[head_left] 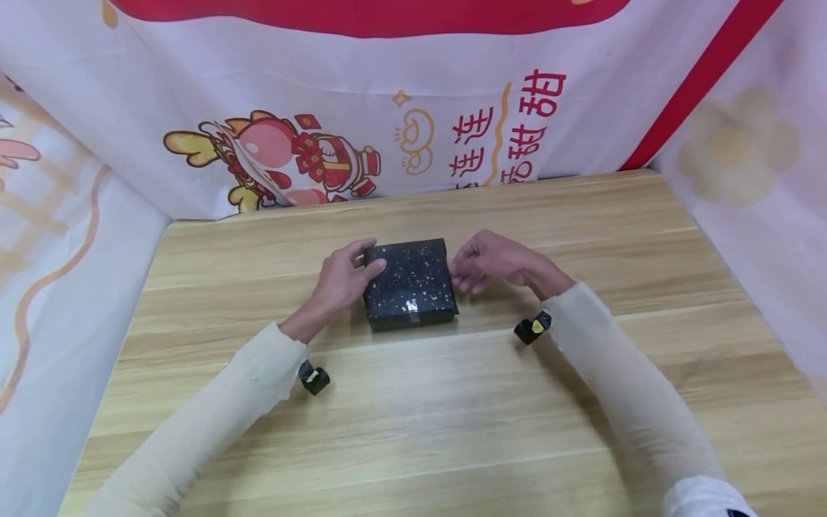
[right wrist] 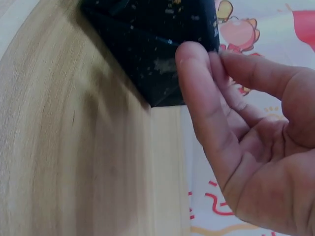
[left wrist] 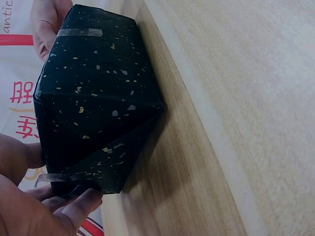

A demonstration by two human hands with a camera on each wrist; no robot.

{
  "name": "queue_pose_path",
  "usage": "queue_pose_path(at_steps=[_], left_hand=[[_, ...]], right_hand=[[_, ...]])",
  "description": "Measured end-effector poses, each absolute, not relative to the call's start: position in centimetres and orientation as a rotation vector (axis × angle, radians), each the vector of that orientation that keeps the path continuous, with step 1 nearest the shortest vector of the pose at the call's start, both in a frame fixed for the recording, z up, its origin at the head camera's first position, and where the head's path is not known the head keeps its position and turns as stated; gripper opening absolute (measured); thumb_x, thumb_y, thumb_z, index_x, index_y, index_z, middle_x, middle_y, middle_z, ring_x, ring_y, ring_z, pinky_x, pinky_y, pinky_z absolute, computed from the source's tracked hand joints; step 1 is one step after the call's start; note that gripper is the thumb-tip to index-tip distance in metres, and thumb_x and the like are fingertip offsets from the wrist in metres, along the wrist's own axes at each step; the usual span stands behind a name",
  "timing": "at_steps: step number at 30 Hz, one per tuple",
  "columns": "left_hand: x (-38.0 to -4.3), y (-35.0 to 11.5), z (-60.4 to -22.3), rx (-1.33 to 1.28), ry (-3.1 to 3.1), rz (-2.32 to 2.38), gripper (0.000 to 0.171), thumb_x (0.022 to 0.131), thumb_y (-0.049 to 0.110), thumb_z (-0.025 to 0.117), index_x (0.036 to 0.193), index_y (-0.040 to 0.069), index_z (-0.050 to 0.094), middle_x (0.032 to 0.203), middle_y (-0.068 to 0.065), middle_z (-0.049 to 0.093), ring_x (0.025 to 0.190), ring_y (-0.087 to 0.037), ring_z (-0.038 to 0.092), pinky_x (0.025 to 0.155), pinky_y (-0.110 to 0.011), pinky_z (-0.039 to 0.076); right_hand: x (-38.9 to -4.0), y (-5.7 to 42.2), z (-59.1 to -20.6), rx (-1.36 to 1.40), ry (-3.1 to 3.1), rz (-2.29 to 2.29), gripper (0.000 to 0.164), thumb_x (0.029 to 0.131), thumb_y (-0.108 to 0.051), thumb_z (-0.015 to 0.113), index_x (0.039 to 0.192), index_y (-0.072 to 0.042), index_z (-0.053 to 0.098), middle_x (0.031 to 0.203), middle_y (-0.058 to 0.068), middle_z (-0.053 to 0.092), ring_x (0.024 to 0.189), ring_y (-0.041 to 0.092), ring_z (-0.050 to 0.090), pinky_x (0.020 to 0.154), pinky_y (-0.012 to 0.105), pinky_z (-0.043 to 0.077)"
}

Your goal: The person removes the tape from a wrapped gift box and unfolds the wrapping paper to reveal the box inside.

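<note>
A small box (head_left: 413, 276) in black wrapping paper with white and gold flecks lies flat on the wooden table. My left hand (head_left: 342, 278) grips its left end, thumb on top and fingers down the side. In the left wrist view, the box (left wrist: 98, 78) shows a folded triangular end, with a strip of clear tape (left wrist: 64, 177) by my fingers and another tape strip (left wrist: 81, 32) on its long side. My right hand (head_left: 487, 262) is at the right end. Close up, the index fingertip of that hand (right wrist: 256, 142) rests against the folded flap, with the thumb near the box's edge.
The wood-grain table (head_left: 413, 431) stretches around the box. Behind it hangs a white printed cloth (head_left: 362, 86) with red lettering and a cartoon figure. A pale cloth (head_left: 762, 179) closes off the right side. Small black cameras (head_left: 314, 378) are on both wrists.
</note>
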State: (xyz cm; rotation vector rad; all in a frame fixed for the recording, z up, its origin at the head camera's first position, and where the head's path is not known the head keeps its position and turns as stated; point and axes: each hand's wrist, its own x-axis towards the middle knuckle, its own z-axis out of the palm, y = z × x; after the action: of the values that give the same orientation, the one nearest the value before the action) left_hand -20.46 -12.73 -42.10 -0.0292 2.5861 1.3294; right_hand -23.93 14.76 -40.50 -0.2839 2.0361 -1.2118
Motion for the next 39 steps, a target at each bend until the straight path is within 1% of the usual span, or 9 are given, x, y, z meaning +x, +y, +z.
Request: queue_pose_path(at_steps=[3, 6, 9, 13, 17, 22, 26, 33, 39], left_hand=[[-20.5, -12.7, -42.1, -0.035, 2.582, 1.333, 0.054, 0.090, 0.033, 0.058, 0.139, 0.024, 0.039, 0.148, -0.006, 0.036, 0.132, -0.028, 0.040, 0.102, -0.041, 0.044], [-20.5, -12.7, -42.1, -0.040, 2.572, 1.340, 0.054, 0.090, 0.033, 0.058, 0.139, 0.025, 0.039, 0.148, -0.006, 0.035, 0.133, -0.028, 0.040, 0.102, -0.041, 0.044], [-20.5, -12.7, -42.1, -0.034, 2.565, 1.346, 0.054, 0.090, 0.032, 0.058, 0.139, 0.024, 0.039, 0.148, -0.006, 0.036, 0.133, -0.028, 0.040, 0.102, -0.041, 0.044], [-20.5, -12.7, -42.1, -0.026, 2.564, 1.351, 0.053, 0.090, 0.031, 0.058, 0.139, 0.023, 0.040, 0.148, -0.007, 0.036, 0.132, -0.028, 0.040, 0.102, -0.041, 0.044], [-20.5, -12.7, -42.1, -0.030, 2.562, 1.356, 0.053, 0.090, 0.031, 0.058, 0.139, 0.022, 0.040, 0.148, -0.007, 0.036, 0.132, -0.028, 0.040, 0.102, -0.041, 0.044], [-20.5, -12.7, -42.0, -0.021, 2.565, 1.347, 0.053, 0.090, 0.030, 0.058, 0.139, 0.022, 0.040, 0.148, -0.006, 0.036, 0.133, -0.029, 0.039, 0.103, -0.041, 0.043], [-20.5, -12.7, -42.0, -0.022, 2.564, 1.344, 0.053, 0.090, 0.030, 0.058, 0.139, 0.024, 0.039, 0.148, -0.006, 0.035, 0.134, -0.028, 0.038, 0.104, -0.041, 0.043], [-20.5, -12.8, -42.0, -0.026, 2.563, 1.340, 0.052, 0.090, 0.031, 0.058, 0.139, 0.024, 0.040, 0.149, -0.005, 0.035, 0.134, -0.028, 0.038, 0.104, -0.041, 0.042], [-20.6, -12.8, -42.1, -0.024, 2.569, 1.332, 0.052, 0.090, 0.032, 0.057, 0.139, 0.024, 0.040, 0.148, -0.004, 0.036, 0.134, -0.028, 0.038, 0.104, -0.041, 0.042]], right_hand=[[-24.2, 15.1, -41.0, -0.303, 2.004, -1.231, 0.022, 0.092, -0.020, 0.056, 0.097, -0.001, 0.065, 0.096, 0.019, 0.067, 0.089, 0.036, 0.065, 0.076, 0.042, 0.058], [-24.4, 15.4, -41.3, -0.334, 2.001, -1.235, 0.023, 0.092, -0.020, 0.056, 0.099, -0.001, 0.064, 0.097, 0.018, 0.067, 0.089, 0.034, 0.066, 0.077, 0.042, 0.057], [-24.4, 15.5, -41.5, -0.361, 1.990, -1.259, 0.023, 0.092, -0.018, 0.055, 0.101, 0.001, 0.063, 0.100, 0.019, 0.066, 0.090, 0.033, 0.066, 0.080, 0.042, 0.057], [-24.4, 15.7, -41.7, -0.386, 1.960, -1.306, 0.022, 0.092, -0.014, 0.055, 0.102, 0.004, 0.061, 0.102, 0.023, 0.064, 0.093, 0.034, 0.064, 0.085, 0.043, 0.055], [-24.6, 15.9, -42.1, -0.415, 1.956, -1.311, 0.021, 0.092, -0.013, 0.055, 0.103, 0.004, 0.061, 0.104, 0.022, 0.064, 0.097, 0.033, 0.064, 0.088, 0.041, 0.054], [-24.8, 16.4, -42.7, -0.438, 1.955, -1.308, 0.020, 0.091, -0.012, 0.056, 0.104, 0.002, 0.062, 0.103, 0.022, 0.066, 0.095, 0.033, 0.065, 0.085, 0.039, 0.055], [-25.0, 16.9, -43.1, -0.426, 1.936, -1.316, 0.021, 0.091, -0.011, 0.056, 0.106, 0.002, 0.061, 0.102, 0.024, 0.066, 0.092, 0.035, 0.066, 0.083, 0.040, 0.056], [-25.2, 17.5, -43.4, -0.366, 1.928, -1.306, 0.022, 0.090, -0.010, 0.056, 0.108, 0.003, 0.060, 0.102, 0.025, 0.065, 0.091, 0.036, 0.065, 0.083, 0.043, 0.056], [-25.3, 18.0, -43.6, -0.306, 1.955, -1.250, 0.022, 0.091, -0.011, 0.055, 0.109, 0.001, 0.061, 0.104, 0.023, 0.065, 0.089, 0.032, 0.066, 0.082, 0.041, 0.057]])
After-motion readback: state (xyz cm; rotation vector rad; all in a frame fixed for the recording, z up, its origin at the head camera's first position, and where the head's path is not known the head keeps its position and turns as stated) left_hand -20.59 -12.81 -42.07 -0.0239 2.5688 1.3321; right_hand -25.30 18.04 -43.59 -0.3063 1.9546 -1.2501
